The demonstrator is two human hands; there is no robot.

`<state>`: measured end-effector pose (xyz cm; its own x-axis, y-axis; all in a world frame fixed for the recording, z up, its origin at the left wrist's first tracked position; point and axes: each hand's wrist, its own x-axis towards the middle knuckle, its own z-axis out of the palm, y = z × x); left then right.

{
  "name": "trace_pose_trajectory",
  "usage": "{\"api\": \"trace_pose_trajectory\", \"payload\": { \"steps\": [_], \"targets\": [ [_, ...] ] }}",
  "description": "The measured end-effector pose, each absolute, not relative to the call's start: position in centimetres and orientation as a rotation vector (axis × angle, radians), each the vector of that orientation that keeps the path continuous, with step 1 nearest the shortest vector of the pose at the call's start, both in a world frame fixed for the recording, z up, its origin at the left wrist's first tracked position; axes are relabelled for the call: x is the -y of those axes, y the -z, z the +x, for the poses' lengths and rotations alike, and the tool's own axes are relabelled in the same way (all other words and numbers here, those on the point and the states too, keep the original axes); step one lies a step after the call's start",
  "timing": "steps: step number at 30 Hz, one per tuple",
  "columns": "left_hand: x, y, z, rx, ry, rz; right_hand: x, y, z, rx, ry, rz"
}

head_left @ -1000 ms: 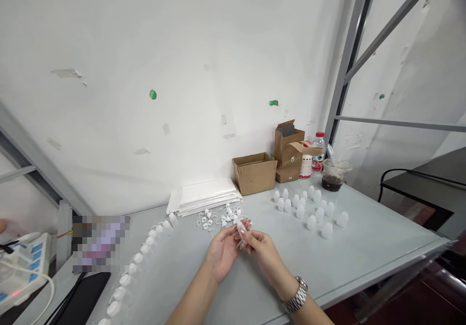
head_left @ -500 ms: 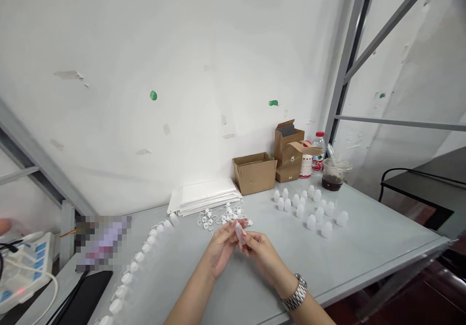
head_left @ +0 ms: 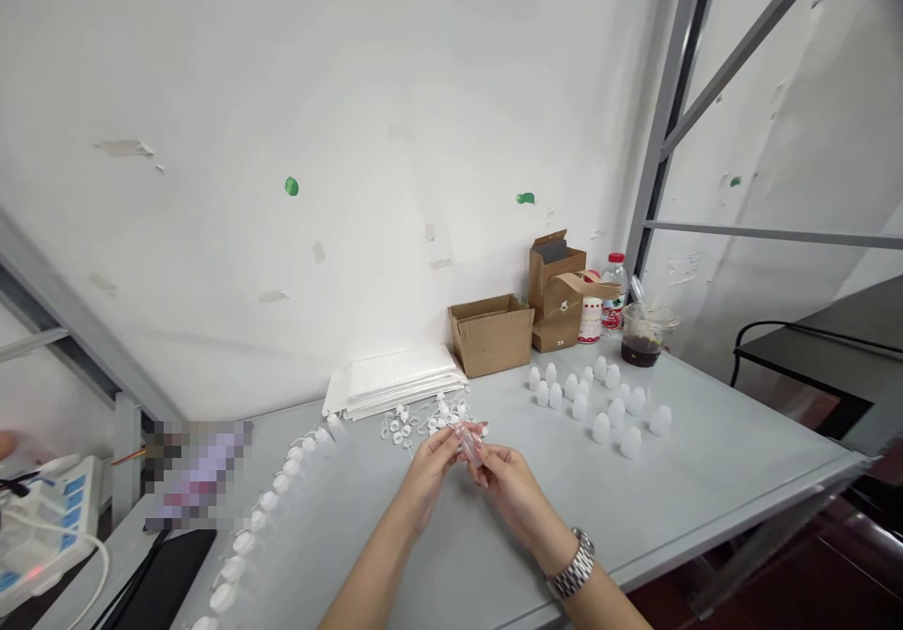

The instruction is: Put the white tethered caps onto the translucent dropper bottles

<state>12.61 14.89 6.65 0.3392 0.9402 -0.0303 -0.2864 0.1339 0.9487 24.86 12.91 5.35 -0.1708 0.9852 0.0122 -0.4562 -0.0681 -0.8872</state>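
Between my two hands, above the middle of the table, is a small translucent plastic bottle, tilted. My left hand (head_left: 432,468) pinches its upper end, and my fingers cover what is there. My right hand (head_left: 504,480), with a metal watch on the wrist, grips the bottle (head_left: 471,448) lower down. Just beyond my fingertips lies a loose pile of small white caps with ring straps (head_left: 443,414). A curved row of clear bottles with white caps (head_left: 268,501) runs along the left. Several frosted egg-shaped pieces (head_left: 631,442) stand upright on the right.
A stack of flat white sheets (head_left: 402,376) lies against the wall beside an open cardboard box (head_left: 492,340). Behind stand a brown paper bag (head_left: 557,301), a red-capped bottle (head_left: 614,284) and a cup of dark liquid (head_left: 641,348). A power strip (head_left: 60,517) is far left.
My left fingers have closed further over the bottle's upper end, and the bottle has tilted slightly. Both hands stay together in nearly the same place. The view has shifted a little.
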Motion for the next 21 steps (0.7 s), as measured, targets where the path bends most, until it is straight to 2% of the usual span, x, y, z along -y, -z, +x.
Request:
{"api": "trace_pose_trajectory", "payload": {
  "steps": [9, 21],
  "targets": [
    [-14.9, -6.5, 12.5, -0.825, -1.143, 0.874, -13.0, -5.1, 24.6, 1.151, -1.332, -1.011],
    [-14.8, -6.6, 11.9, -0.708, -1.041, 0.748, -12.5, -4.3, 24.3, 1.386, -0.997, -1.096]
  ]
}}
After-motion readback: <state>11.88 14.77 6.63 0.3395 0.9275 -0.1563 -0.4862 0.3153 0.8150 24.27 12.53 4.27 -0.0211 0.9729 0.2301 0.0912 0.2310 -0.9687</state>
